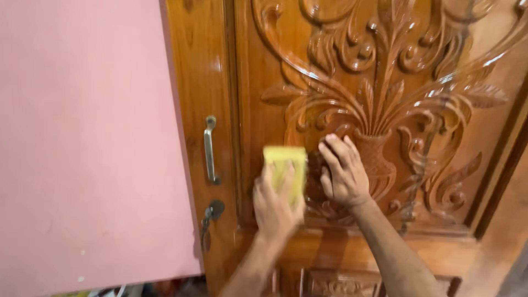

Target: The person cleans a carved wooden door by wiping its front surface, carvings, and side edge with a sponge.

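Observation:
A glossy carved wooden door [385, 71] fills the view, with a raised vase [379, 159] and leafy scrollwork on its panel. My left hand [275, 206] presses a yellow sponge [285, 165] flat against the panel, just left of the vase. My right hand [344, 173] rests with its fingers spread on the carving beside the sponge, touching the wood and holding nothing.
A metal pull handle [209, 148] is fixed on the door's left stile, with a keyhole cover [213, 212] below it. A pink wall [88, 137] stands to the left. A smaller carved panel [341, 283] shows at the bottom.

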